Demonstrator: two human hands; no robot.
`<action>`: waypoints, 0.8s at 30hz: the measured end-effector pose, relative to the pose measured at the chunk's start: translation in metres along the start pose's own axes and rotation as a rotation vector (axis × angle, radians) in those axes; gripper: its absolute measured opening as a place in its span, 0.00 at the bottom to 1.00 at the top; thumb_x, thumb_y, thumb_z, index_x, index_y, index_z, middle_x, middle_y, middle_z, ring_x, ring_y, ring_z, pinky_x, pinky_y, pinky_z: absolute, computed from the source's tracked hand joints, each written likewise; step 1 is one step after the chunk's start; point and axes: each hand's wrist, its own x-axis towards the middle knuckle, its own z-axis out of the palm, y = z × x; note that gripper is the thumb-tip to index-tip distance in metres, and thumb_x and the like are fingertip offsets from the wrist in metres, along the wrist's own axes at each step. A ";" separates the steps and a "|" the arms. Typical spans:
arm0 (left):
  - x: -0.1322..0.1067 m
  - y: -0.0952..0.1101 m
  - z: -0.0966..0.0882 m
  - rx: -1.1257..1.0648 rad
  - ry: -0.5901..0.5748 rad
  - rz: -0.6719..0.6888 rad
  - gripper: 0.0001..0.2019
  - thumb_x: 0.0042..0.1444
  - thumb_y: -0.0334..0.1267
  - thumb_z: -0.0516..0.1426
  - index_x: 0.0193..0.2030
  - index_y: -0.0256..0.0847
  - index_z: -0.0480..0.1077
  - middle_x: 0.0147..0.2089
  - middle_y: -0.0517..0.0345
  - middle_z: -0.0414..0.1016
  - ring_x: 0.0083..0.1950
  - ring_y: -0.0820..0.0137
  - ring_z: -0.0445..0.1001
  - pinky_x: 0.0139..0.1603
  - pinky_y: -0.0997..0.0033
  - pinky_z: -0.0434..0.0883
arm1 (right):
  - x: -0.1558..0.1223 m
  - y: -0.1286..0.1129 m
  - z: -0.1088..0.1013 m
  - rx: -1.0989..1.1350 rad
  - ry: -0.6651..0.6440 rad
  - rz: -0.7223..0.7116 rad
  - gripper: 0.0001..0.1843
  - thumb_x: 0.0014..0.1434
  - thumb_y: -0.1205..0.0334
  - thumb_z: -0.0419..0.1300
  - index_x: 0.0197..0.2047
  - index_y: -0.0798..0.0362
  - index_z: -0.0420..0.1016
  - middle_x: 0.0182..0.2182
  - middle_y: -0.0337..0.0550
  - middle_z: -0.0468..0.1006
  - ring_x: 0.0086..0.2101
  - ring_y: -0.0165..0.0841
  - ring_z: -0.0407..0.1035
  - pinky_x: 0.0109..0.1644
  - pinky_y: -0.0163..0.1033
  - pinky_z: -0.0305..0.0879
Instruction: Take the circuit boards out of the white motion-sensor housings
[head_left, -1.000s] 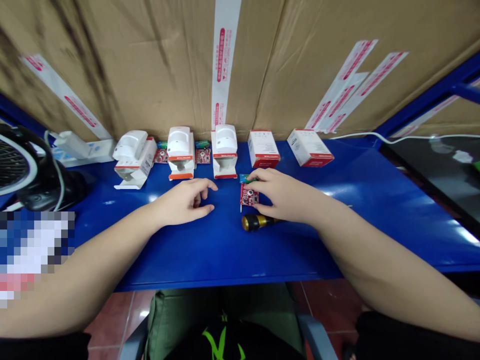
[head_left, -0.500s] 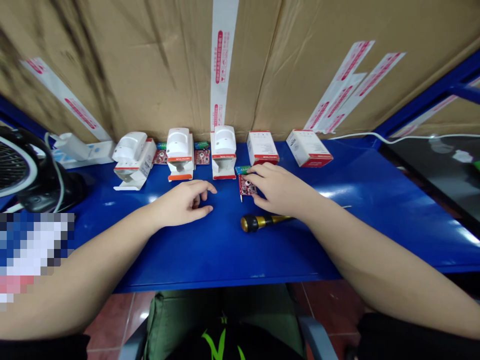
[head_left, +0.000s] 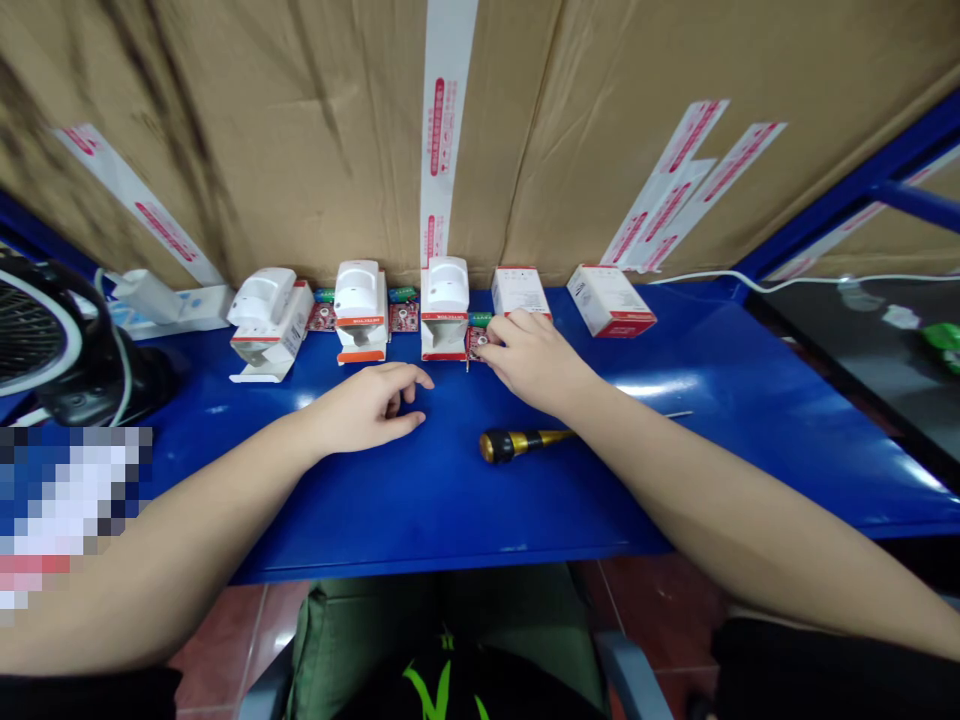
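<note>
My right hand [head_left: 541, 362] has its fingers bent together at the right edge of a red circuit board [head_left: 475, 345], which lies against the third opened box [head_left: 444, 336]. A green battery [head_left: 480, 320] shows just behind the board, partly covered by the fingers. My left hand [head_left: 371, 405] rests over the blue table, fingers loosely curled, thumb apart, holding nothing. On the opened boxes sit white motion detectors [head_left: 447, 284]. Below my right wrist lies a screwdriver [head_left: 517, 443] with a gold and black handle, its shaft partly hidden by the forearm.
Two closed white and red boxes [head_left: 613, 302] stand at the back right. More circuit boards [head_left: 403, 318] with batteries lie between the opened boxes. A black fan [head_left: 82, 350] and a power strip [head_left: 191, 305] are at the left. Cardboard [head_left: 360, 130] walls off the back.
My right hand has moved away from me and slightly left, and the circuit board with its battery has shifted back beside the third box. My left hand has stayed still.
</note>
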 end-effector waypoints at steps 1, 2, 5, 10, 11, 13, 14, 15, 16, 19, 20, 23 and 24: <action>0.000 0.000 0.000 0.001 -0.002 0.003 0.12 0.64 0.38 0.62 0.53 0.42 0.75 0.38 0.61 0.73 0.28 0.75 0.72 0.30 0.74 0.72 | 0.001 -0.001 0.001 -0.010 0.003 0.003 0.21 0.77 0.67 0.51 0.48 0.55 0.89 0.45 0.58 0.83 0.48 0.49 0.67 0.52 0.51 0.63; 0.000 0.000 0.000 0.003 -0.003 0.006 0.12 0.64 0.39 0.62 0.53 0.42 0.75 0.38 0.62 0.73 0.28 0.75 0.72 0.30 0.73 0.72 | 0.002 -0.001 0.001 -0.014 0.010 0.002 0.21 0.76 0.68 0.51 0.48 0.54 0.89 0.45 0.58 0.83 0.48 0.49 0.67 0.52 0.51 0.62; 0.000 0.000 0.000 0.008 -0.006 0.010 0.12 0.64 0.39 0.62 0.53 0.42 0.75 0.38 0.61 0.73 0.28 0.75 0.72 0.30 0.73 0.73 | 0.004 0.000 0.001 -0.001 0.026 -0.020 0.19 0.75 0.68 0.53 0.49 0.51 0.88 0.48 0.56 0.85 0.51 0.50 0.68 0.53 0.52 0.61; -0.001 0.000 0.000 0.012 -0.007 0.000 0.12 0.63 0.37 0.62 0.53 0.42 0.75 0.39 0.61 0.73 0.28 0.75 0.72 0.30 0.73 0.72 | 0.003 0.006 -0.003 0.070 -0.022 -0.078 0.19 0.72 0.69 0.53 0.53 0.55 0.86 0.52 0.58 0.86 0.55 0.51 0.72 0.59 0.54 0.63; -0.001 0.000 0.000 0.012 -0.007 -0.001 0.12 0.63 0.37 0.62 0.53 0.42 0.75 0.39 0.61 0.73 0.28 0.75 0.72 0.31 0.73 0.73 | 0.002 0.009 -0.005 0.093 -0.022 -0.100 0.19 0.71 0.69 0.54 0.54 0.55 0.86 0.52 0.58 0.86 0.55 0.51 0.73 0.61 0.55 0.64; -0.001 -0.001 0.000 0.013 -0.007 0.004 0.12 0.63 0.37 0.62 0.53 0.42 0.75 0.39 0.61 0.73 0.28 0.76 0.71 0.31 0.73 0.73 | 0.001 0.016 -0.007 0.155 0.002 -0.123 0.20 0.70 0.66 0.56 0.58 0.54 0.84 0.55 0.57 0.85 0.56 0.51 0.74 0.65 0.58 0.65; -0.001 -0.001 0.000 0.014 -0.007 0.009 0.12 0.63 0.38 0.62 0.53 0.42 0.75 0.39 0.61 0.73 0.28 0.76 0.71 0.31 0.73 0.73 | 0.001 0.021 -0.008 0.186 0.019 -0.109 0.21 0.69 0.65 0.57 0.61 0.53 0.83 0.57 0.57 0.85 0.58 0.52 0.74 0.66 0.59 0.66; -0.001 -0.002 0.001 0.015 -0.009 0.015 0.12 0.63 0.38 0.62 0.53 0.42 0.75 0.40 0.61 0.73 0.28 0.76 0.71 0.31 0.73 0.73 | 0.000 0.027 -0.008 0.212 0.032 -0.076 0.24 0.68 0.63 0.57 0.64 0.54 0.81 0.60 0.57 0.84 0.59 0.53 0.74 0.67 0.61 0.67; -0.001 -0.002 0.001 0.018 -0.010 0.020 0.12 0.64 0.38 0.62 0.53 0.42 0.75 0.40 0.61 0.73 0.28 0.76 0.71 0.31 0.73 0.73 | -0.001 0.034 -0.008 0.229 0.037 -0.030 0.26 0.68 0.62 0.57 0.66 0.55 0.79 0.62 0.58 0.82 0.61 0.54 0.74 0.67 0.61 0.68; -0.001 -0.004 0.001 0.022 -0.011 0.030 0.12 0.64 0.37 0.61 0.53 0.41 0.75 0.40 0.61 0.73 0.28 0.76 0.71 0.31 0.73 0.73 | -0.004 0.051 -0.005 0.234 -0.005 0.073 0.28 0.69 0.62 0.54 0.68 0.57 0.78 0.64 0.59 0.81 0.63 0.53 0.74 0.68 0.60 0.70; -0.001 -0.004 0.001 0.021 -0.012 0.031 0.12 0.63 0.37 0.61 0.52 0.41 0.75 0.40 0.60 0.73 0.28 0.76 0.71 0.31 0.73 0.73 | -0.006 0.055 -0.004 0.231 -0.023 0.086 0.28 0.68 0.62 0.53 0.67 0.57 0.79 0.64 0.59 0.81 0.63 0.52 0.75 0.67 0.59 0.70; -0.001 -0.004 0.001 0.018 -0.014 0.027 0.11 0.63 0.37 0.62 0.52 0.41 0.76 0.40 0.60 0.73 0.28 0.76 0.71 0.32 0.72 0.73 | -0.009 0.058 -0.005 0.221 -0.035 0.097 0.26 0.67 0.61 0.55 0.63 0.56 0.81 0.62 0.59 0.82 0.60 0.53 0.76 0.66 0.59 0.70; -0.001 -0.004 0.001 0.018 -0.014 0.026 0.11 0.63 0.37 0.62 0.52 0.41 0.76 0.39 0.61 0.73 0.28 0.75 0.71 0.32 0.71 0.73 | -0.009 0.056 -0.005 0.222 -0.025 0.099 0.25 0.67 0.58 0.57 0.62 0.56 0.81 0.61 0.60 0.82 0.60 0.54 0.76 0.65 0.60 0.70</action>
